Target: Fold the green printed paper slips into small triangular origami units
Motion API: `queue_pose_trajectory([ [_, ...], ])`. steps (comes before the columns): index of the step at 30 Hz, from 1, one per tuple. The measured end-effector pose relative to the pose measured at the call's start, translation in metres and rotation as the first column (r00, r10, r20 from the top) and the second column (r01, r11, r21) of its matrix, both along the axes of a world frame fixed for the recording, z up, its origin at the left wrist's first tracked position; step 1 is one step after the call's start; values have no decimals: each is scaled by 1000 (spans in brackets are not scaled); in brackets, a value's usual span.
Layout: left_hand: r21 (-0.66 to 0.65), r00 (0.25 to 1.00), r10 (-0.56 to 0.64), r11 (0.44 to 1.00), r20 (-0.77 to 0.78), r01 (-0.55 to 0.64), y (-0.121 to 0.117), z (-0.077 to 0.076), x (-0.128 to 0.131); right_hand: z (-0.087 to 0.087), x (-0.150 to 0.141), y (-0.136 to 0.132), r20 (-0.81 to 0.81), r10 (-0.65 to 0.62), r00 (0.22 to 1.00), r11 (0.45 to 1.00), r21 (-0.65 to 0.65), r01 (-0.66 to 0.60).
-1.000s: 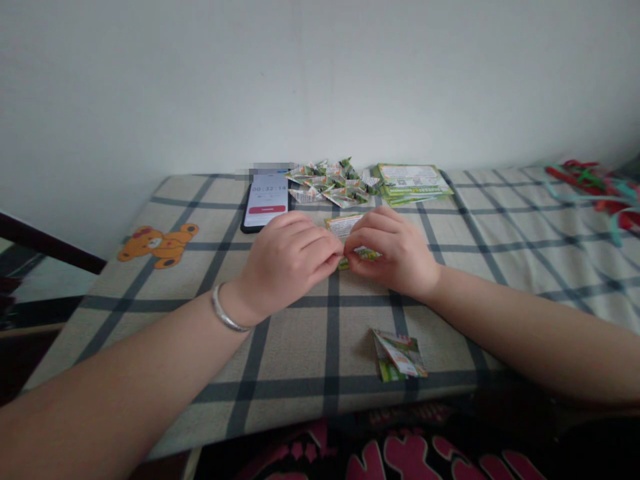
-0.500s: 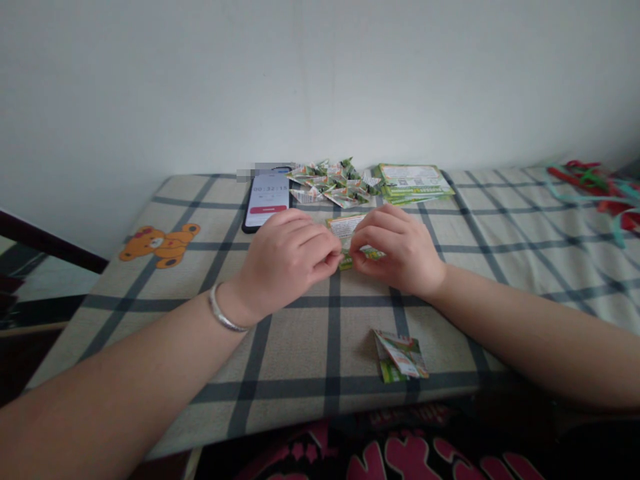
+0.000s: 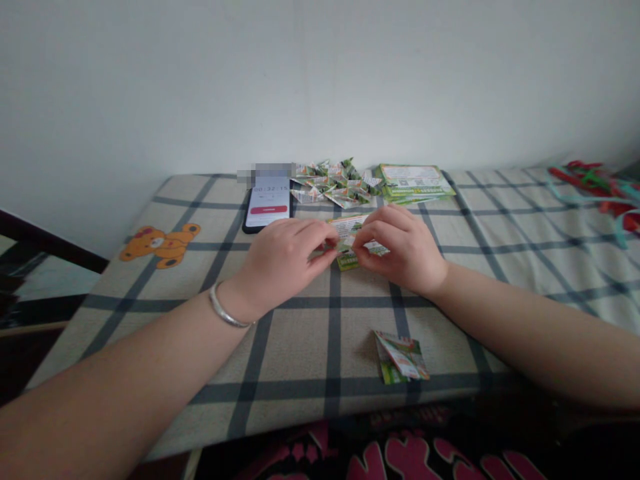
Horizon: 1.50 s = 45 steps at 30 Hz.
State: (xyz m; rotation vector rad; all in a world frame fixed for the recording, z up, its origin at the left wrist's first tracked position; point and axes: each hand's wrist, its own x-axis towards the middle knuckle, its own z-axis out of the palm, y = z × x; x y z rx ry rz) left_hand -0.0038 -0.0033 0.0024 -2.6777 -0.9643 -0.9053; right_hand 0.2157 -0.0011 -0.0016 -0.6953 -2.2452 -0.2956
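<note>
A green-and-white printed paper slip (image 3: 347,229) lies on the checked cloth, partly hidden by my hands. My left hand (image 3: 286,259) is closed in a pinch at its left edge, thumb and index fingertip nearly together. From the right, my right hand (image 3: 400,252) pinches over the slip with curled fingers, covering its right part. Closer to me rests a folded paper piece (image 3: 401,358) of the same print. Behind the hands is a heap of pointed folded paper pieces (image 3: 337,183), and to its right a stack of flat printed slips (image 3: 415,181).
A phone (image 3: 269,203) showing a timer lies behind my left hand. On the left of the checked tablecloth (image 3: 290,353) is a flat orange bear picture (image 3: 163,245). Red and teal ribbons (image 3: 603,193) lie at the far right. A white wall (image 3: 320,80) borders the table's back.
My left hand has shifted slightly down, its thumb and index finger showing a gap behind the tips. My right hand stays almost in place over the paper slip.
</note>
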Motion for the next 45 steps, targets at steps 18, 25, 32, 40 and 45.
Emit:
queue_pose_trajectory([
  [18,-298,966,-26,949,255,104,2,-4,3,-1,-4,2,-99,99,990,947,-296,-124],
  [25,-222,980,-62,970,190,104,3,-8,2,-8,-5,5,-246,-57,967,875,-478,-70],
  [32,-265,980,-71,957,187,120,3,-5,4,-18,-6,9,-465,-95,880,656,-695,-296],
  [40,-316,983,-59,942,176,113,0,-5,6,-16,-9,7,-518,-125,846,571,-735,-366],
  [45,-360,981,3,931,193,67,-1,-5,10,-20,-8,8,-510,-59,858,594,-709,-380],
])
